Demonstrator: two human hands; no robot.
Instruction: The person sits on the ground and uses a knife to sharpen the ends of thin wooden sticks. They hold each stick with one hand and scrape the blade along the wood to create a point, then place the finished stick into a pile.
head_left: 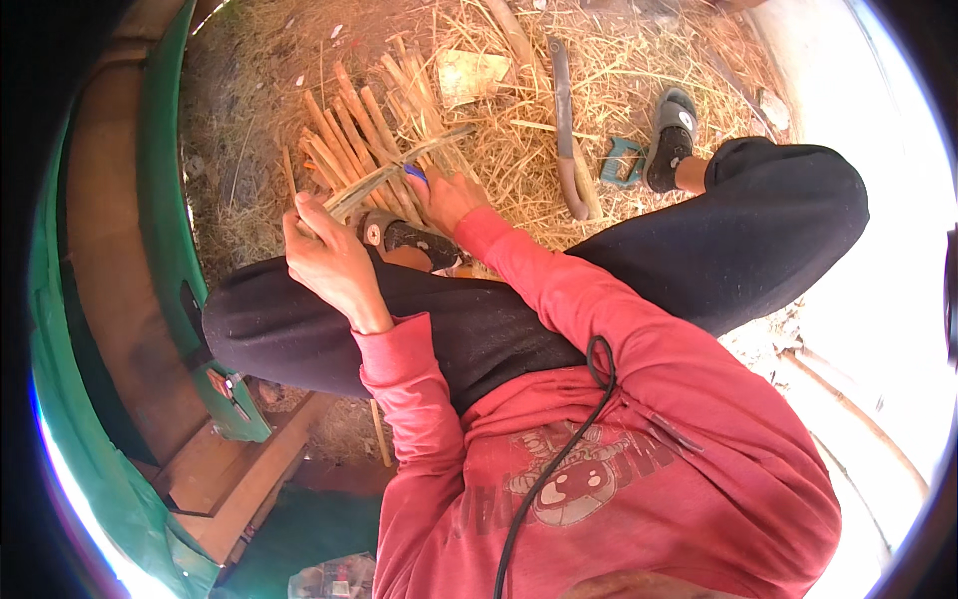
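Note:
My left hand [324, 255] grips the near end of a long thin bamboo strip [394, 170] that runs up and to the right over the ground. My right hand [446, 197] is closed on a small tool with a blue handle [416, 173], pressed against that same strip further along. Just beyond both hands lies a fan of split bamboo sticks [359, 130] on the straw. My knees in black trousers [449, 309] sit under the hands. A sandalled foot [404, 238] shows between the hands.
A long machete-like blade with a wooden handle [566, 130] lies on the straw to the right, beside a teal-handled saw [624, 160]. My other sandalled foot [674, 135] rests further right. A green curved structure [165, 200] and wooden boards [225, 479] stand at left.

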